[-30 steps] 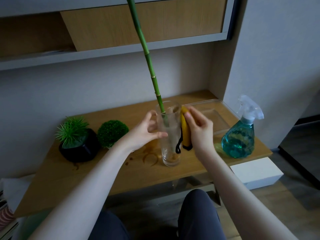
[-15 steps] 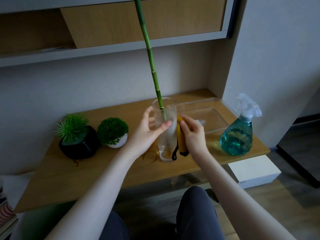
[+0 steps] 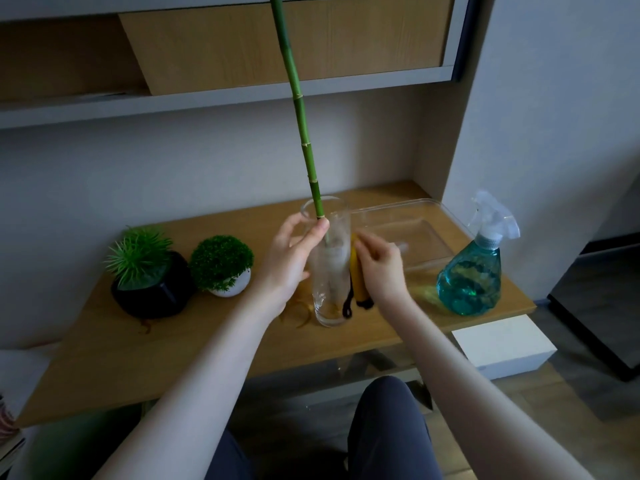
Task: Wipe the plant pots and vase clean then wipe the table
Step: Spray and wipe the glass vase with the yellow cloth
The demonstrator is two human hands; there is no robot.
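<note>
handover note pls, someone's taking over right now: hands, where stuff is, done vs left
Left hand: grips the glass vase near its rim, steadying it upright on the table; bamboo stalk stands in it.
Right hand: holds the yellow cloth against the vase's right side, mid-wipe.
Black pot and white pot sit left of the vase, untouched right now. Spray bottle at the right, clear tray behind the right hand.
Done: can't tell beyond the vase wipe in progress.
Left: finish the vase, likely both pots, then the table; brown ring stains show by the vase base.
</note>
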